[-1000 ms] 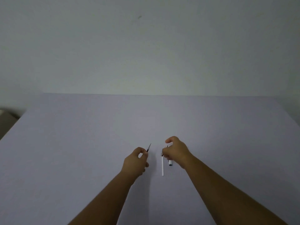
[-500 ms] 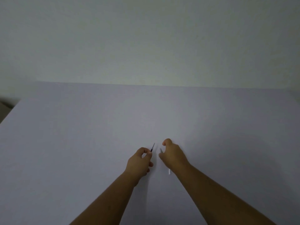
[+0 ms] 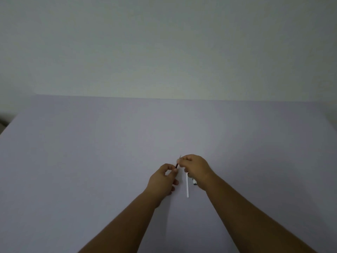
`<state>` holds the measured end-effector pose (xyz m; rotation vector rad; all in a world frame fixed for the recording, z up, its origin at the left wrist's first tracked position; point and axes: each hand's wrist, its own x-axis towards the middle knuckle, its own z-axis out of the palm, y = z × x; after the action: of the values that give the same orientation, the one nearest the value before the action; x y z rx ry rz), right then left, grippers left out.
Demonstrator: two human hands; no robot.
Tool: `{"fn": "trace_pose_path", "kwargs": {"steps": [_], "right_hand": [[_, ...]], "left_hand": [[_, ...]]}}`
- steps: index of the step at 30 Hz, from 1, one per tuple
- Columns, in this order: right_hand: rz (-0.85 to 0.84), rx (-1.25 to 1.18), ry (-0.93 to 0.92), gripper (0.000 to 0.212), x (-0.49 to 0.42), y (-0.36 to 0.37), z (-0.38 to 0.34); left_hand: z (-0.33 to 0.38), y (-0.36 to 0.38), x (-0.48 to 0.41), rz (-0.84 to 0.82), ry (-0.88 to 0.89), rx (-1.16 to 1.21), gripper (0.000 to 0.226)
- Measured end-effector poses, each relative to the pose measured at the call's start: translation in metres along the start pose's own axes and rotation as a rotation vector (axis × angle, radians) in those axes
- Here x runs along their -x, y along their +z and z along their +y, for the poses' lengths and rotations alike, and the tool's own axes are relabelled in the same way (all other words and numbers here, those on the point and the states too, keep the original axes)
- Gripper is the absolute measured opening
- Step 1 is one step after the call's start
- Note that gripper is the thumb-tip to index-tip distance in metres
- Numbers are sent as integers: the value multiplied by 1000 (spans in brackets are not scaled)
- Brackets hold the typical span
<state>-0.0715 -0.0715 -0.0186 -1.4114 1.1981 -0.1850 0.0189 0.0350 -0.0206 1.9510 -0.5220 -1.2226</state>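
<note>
1. Forearms fill the 6 o'clock edge. The bare left forearm (image 3: 127, 220) slants toward 1 o'clock and the bare right forearm (image 3: 246, 212) toward 11 o'clock, so the wrists sit close together.
2. Just past the wrists, a slim white plastic tube (image 3: 187, 187) runs along the 12-to-6 line between the two hands. Its far end disappears under the right hand, and I cannot tell whether it rests on the surface or hangs from the curled fingers.
3. At 3 o'clock of that tube, against the heel of the right hand, sits a small white piece with a dark end (image 3: 194, 183), too small to identify.
4. The left hand (image 3: 163, 178) is curled. Its thumb and forefinger pinch the near end of a thin dark rod (image 3: 176, 165), which tilts toward 1 o'clock.
5. The right hand (image 3: 197, 170), at 2 o'clock of the left, is also curled, its thumb and forefinger tips closed on the rod's far end. The two hands nearly touch.
6. Beyond them the pale lilac-grey tabletop (image 3: 91, 161) stretches toward 12 o'clock.
7. Farthest off, a plain off-white wall (image 3: 164, 52) rises behind the table's far edge.
</note>
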Motion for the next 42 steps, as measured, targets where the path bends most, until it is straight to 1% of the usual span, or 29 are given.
{"fn": "trace_pose_path", "kwargs": {"steps": [2, 3, 4, 5, 7, 9, 10, 12, 14, 16, 19, 23, 24, 27, 30, 33, 37, 38, 40, 42], "right_hand": [[116, -122, 21, 22, -7, -12, -4], [174, -117, 17, 25, -10, -19, -5], [212, -30, 5, 27, -14, -26, -4], [220, 116, -3, 27, -17, -32, -2], [154, 392, 13, 28, -19, -35, 3], [84, 569, 26, 31, -20, -29, 11], [77, 624, 24, 34, -20, -26, 15], [102, 634, 30, 40, -22, -20, 21], [123, 610, 35, 39, -26, -17, 24], [128, 658, 18, 38, -25, -14, 23], [138, 686, 14, 35, -26, -13, 23], [169, 693, -12, 37, -25, -10, 27], [168, 708, -29, 35, -24, -8, 28], [154, 831, -59, 20, -21, -2, 29], [181, 916, -91, 20, -21, 4, 34], [172, 946, -93, 19, -21, 10, 37], [165, 852, -37, 14, -18, 13, 32], [167, 816, -18, 20, -18, 12, 30], [160, 792, -8, 29, -16, 9, 27], [148, 829, -15, 28, -15, 8, 24]], "left_hand": [[-1, 1, 0, -4, -6, 1, 17], [-3, 1, 0, 3, -14, 8, 17], [-5, 0, -1, 13, -24, 15, 17], [-7, -2, -2, 25, -35, 21, 16], [-12, -4, -3, 47, -53, 41, 15], [-17, -3, -6, 59, -65, 58, 13], [-19, -3, -7, 64, -68, 62, 12], [-21, -3, -10, 73, -71, 66, 10], [-24, -4, -14, 89, -78, 71, 9], [-26, -6, -16, 104, -74, 86, 10], [-27, -8, -20, 100, -65, 72, 18], [-27, -9, -24, 76, -63, 12, 30], [-27, -10, -25, 71, -61, 10, 31], [-27, -9, -26, 66, -53, -29, 32], [-27, -8, -27, 73, -57, -66, 30], [-28, -9, -26, 85, -68, -63, 25], [-29, -11, -26, 124, -61, -43, 6], [-29, -13, -25, 121, -60, -58, 3], [-29, -14, -23, 108, -52, -71, 4], [-28, -15, -20, 101, -40, -73, 4]]}}
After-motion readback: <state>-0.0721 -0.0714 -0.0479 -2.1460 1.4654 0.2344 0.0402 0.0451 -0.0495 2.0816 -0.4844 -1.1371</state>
